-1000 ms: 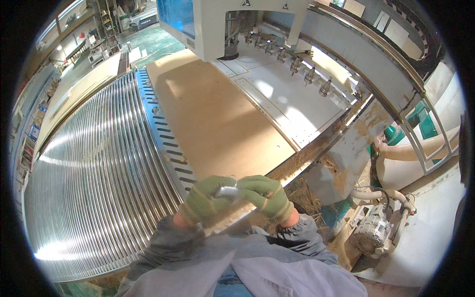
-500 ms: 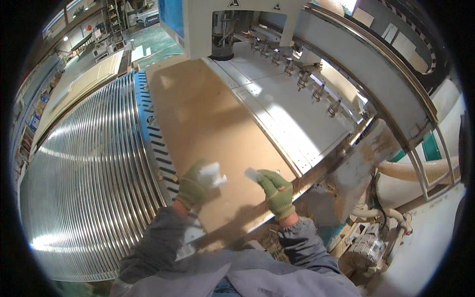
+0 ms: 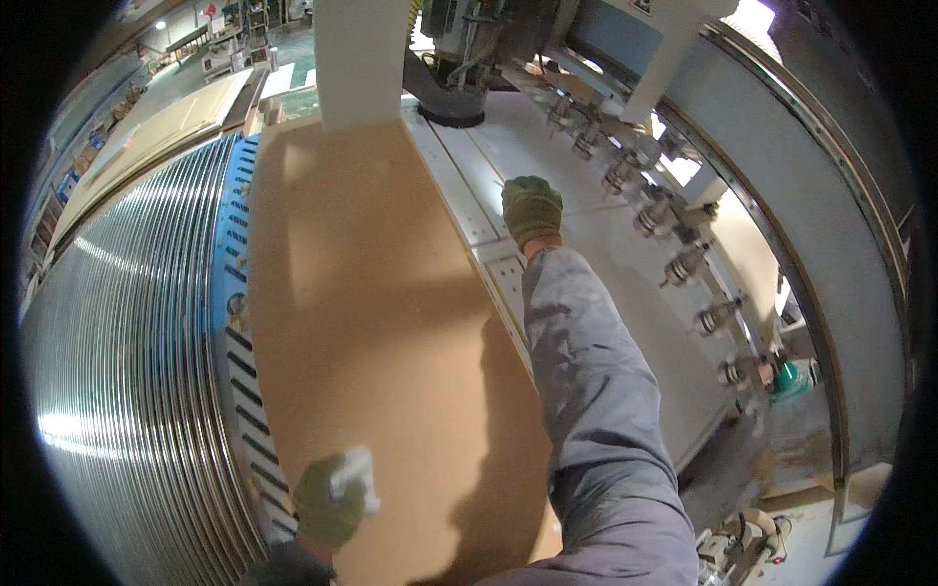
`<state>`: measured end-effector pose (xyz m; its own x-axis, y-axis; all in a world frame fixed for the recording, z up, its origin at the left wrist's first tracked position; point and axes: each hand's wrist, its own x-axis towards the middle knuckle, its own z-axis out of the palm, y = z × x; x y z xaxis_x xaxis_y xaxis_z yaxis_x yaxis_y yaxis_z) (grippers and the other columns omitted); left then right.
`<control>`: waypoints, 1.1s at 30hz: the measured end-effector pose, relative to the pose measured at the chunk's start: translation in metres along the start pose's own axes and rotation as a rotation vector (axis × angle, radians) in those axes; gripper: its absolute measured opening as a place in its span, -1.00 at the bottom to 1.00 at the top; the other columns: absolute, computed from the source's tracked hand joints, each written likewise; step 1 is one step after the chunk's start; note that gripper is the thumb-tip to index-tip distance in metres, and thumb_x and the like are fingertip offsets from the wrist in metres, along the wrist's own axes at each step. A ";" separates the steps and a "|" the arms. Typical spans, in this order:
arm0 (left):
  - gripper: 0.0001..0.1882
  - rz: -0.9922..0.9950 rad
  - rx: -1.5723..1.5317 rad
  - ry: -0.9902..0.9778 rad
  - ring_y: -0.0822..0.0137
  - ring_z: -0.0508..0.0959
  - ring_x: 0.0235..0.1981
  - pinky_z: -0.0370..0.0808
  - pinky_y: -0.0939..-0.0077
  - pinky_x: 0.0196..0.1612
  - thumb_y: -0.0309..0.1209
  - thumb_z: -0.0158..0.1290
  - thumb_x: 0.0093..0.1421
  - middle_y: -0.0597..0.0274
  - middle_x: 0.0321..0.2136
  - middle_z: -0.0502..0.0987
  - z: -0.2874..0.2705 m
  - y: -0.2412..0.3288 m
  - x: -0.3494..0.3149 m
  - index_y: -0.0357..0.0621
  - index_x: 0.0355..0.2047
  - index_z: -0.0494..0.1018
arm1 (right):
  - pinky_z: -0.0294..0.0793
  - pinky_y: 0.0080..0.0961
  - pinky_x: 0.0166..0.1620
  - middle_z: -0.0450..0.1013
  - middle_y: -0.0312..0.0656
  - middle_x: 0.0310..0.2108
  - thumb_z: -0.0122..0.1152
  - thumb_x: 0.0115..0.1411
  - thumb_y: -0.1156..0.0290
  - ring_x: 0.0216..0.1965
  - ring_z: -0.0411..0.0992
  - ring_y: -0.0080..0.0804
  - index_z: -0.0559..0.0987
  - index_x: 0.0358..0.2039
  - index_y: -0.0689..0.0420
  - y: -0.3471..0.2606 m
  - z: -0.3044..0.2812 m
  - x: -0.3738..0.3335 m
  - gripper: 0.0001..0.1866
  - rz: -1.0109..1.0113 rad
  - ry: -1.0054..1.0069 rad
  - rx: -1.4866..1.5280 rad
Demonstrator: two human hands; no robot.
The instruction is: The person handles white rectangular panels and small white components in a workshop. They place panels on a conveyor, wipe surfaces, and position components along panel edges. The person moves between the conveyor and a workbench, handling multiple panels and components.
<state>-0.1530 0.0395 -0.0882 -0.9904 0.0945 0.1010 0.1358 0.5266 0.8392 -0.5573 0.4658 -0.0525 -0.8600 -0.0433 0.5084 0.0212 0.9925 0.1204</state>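
a broad brown board is laid down the middle, between eleven and six o'clock. at nine o'clock a bed of shiny metal rollers is set beside it, curved by the lens. from twelve to four o'clock a white panelled surface is seen along the board's far edge. at two o'clock the surface is flanked by a long grey beam. a grey sleeve is stretched from five o'clock toward one. at eleven o'clock a pale upright is stood over the board's far end; at twelve a dark machine head is seen. a slotted blue and grey strip is run between rollers and board, from ten to eight o'clock. from one to four o'clock metal tool holders are ranged in a row.

the left hand, green-gloved and blurred, is held at seven o'clock above the board; its fingers are clamped on a white piece. the right hand, likewise gloved, is reached out at one o'clock over the white surface, its fingers curled together; whether anything is held in them cannot be told.
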 end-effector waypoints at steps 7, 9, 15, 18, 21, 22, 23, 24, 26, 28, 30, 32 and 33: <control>-0.55 0.098 0.155 0.131 0.00 0.67 -0.25 0.63 0.14 -0.17 -0.35 0.31 0.09 -0.05 -0.23 0.61 0.008 -0.017 0.000 -0.27 -0.03 0.52 | 0.31 0.00 0.35 0.55 0.03 0.17 -0.03 0.42 -0.07 0.29 0.44 -0.08 0.66 0.12 0.05 -0.014 0.027 0.018 -0.45 -0.010 -0.558 0.060; -0.55 0.042 0.092 0.130 0.05 0.67 -0.26 0.63 0.17 -0.18 -0.35 0.32 0.10 -0.03 -0.24 0.62 0.012 -0.020 -0.001 -0.27 -0.03 0.52 | -0.07 0.09 0.52 0.39 0.05 0.34 -0.24 0.44 -0.33 0.47 0.22 -0.11 0.55 0.27 0.11 -0.019 0.020 0.015 -0.19 -0.051 -0.545 0.130; -0.67 0.012 -0.040 0.043 0.22 0.68 -0.29 0.63 0.32 -0.24 -0.28 0.18 0.33 0.03 -0.17 0.65 0.006 -0.011 -0.004 -0.22 0.00 0.56 | 0.01 0.12 0.48 0.38 0.07 0.33 -0.21 0.45 -0.28 0.43 0.26 -0.02 0.44 0.33 0.19 -0.032 -0.046 -0.012 -0.19 -0.170 -0.744 0.190; -0.55 -0.006 -0.172 0.021 0.11 0.63 -0.07 0.64 0.25 -0.01 -0.29 0.23 0.30 -0.01 -0.08 0.62 0.006 -0.010 -0.008 -0.28 0.11 0.49 | 0.12 0.06 0.45 0.45 0.10 0.26 -0.06 0.44 -0.23 0.33 0.35 0.11 0.41 0.36 0.15 -0.048 -0.119 -0.107 -0.24 -0.027 -0.639 0.275; -0.46 0.072 -0.012 0.042 0.12 0.56 0.09 0.60 0.25 0.12 -0.31 0.25 0.31 0.00 0.08 0.54 0.009 -0.015 -0.005 -0.26 0.24 0.44 | 0.39 -0.04 0.31 0.51 0.11 0.17 0.13 0.42 -0.09 0.18 0.47 0.15 0.52 0.27 0.13 -0.067 -0.218 -0.258 -0.38 0.039 -0.260 0.637; -0.41 0.071 -0.075 0.007 0.12 0.53 0.14 0.59 0.24 0.15 -0.32 0.26 0.30 -0.01 0.14 0.50 0.009 -0.019 -0.005 -0.25 0.28 0.41 | 0.47 -0.08 0.24 0.54 0.11 0.13 0.17 0.42 -0.03 0.12 0.51 0.15 0.57 0.21 0.15 -0.076 -0.248 -0.307 -0.44 -0.024 -0.125 0.729; -0.41 0.106 -0.347 0.042 0.11 0.52 0.16 0.57 0.25 0.17 -0.34 0.26 0.30 0.00 0.17 0.47 0.009 -0.020 -0.007 -0.24 0.29 0.39 | 0.51 -0.09 0.21 0.56 0.08 0.10 0.23 0.39 0.06 0.12 0.51 0.12 0.61 0.16 0.14 -0.087 -0.275 -0.359 -0.51 0.197 -0.301 0.839; -0.40 0.028 -0.588 0.032 0.10 0.50 0.18 0.56 0.26 0.19 -0.37 0.26 0.30 0.01 0.21 0.44 0.009 -0.020 -0.012 -0.24 0.30 0.38 | 0.53 -0.11 0.19 0.58 0.06 0.08 0.27 0.36 0.12 0.11 0.52 0.08 0.63 0.12 0.13 -0.097 -0.300 -0.406 -0.56 0.159 -0.342 0.854; -0.36 0.139 -0.278 -0.017 0.10 0.50 0.16 0.54 0.28 0.19 -0.44 0.29 0.27 0.05 0.18 0.44 -0.006 -0.018 -0.028 -0.22 0.32 0.33 | 0.56 -0.15 0.16 0.61 0.01 0.03 0.32 0.30 0.22 0.09 0.55 0.00 0.67 0.08 0.09 -0.121 -0.343 -0.502 -0.61 -0.306 -0.299 0.477; -0.34 0.276 -0.437 -0.012 0.11 0.51 0.14 0.54 0.26 0.18 -0.47 0.31 0.25 0.05 0.14 0.47 -0.020 0.000 -0.069 -0.22 0.32 0.33 | 0.54 -0.15 0.18 0.59 0.01 0.08 0.37 0.22 0.26 0.13 0.54 -0.04 0.65 0.15 -0.04 -0.175 -0.362 -0.592 -0.55 -0.351 -0.355 0.508; -0.25 0.262 -0.660 -0.071 0.17 0.58 0.07 0.63 0.28 0.06 -0.44 0.34 0.24 0.07 0.08 0.50 -0.047 0.023 -0.116 -0.17 0.39 0.27 | 0.53 -0.15 0.21 0.56 -0.02 0.12 0.28 0.32 0.20 0.17 0.52 -0.05 0.61 0.23 -0.14 -0.211 -0.386 -0.669 -0.55 -0.158 -0.431 0.761; -0.21 0.292 -0.756 -0.095 0.19 0.61 0.04 0.68 0.31 -0.02 -0.42 0.34 0.25 0.08 0.07 0.51 -0.074 0.047 -0.145 -0.12 0.43 0.24 | 0.51 -0.20 0.25 0.49 -0.06 0.23 0.12 0.46 0.12 0.21 0.49 -0.14 0.53 0.30 -0.14 -0.243 -0.391 -0.702 -0.56 0.113 -0.635 0.853; -0.18 0.331 -0.644 -0.092 0.21 0.61 0.03 0.67 0.33 -0.02 -0.40 0.33 0.26 0.06 0.07 0.52 -0.088 0.056 -0.158 -0.12 0.45 0.20 | 0.51 -0.19 0.26 0.47 -0.03 0.26 0.11 0.46 0.10 0.22 0.49 -0.10 0.48 0.33 -0.07 -0.251 -0.395 -0.706 -0.52 0.150 -0.575 0.964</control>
<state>0.0088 -0.0201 -0.0098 -0.8901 0.2483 0.3822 0.3573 -0.1403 0.9234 0.2457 0.2018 -0.1044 -0.9939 -0.1047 -0.0347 -0.0445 0.6682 -0.7427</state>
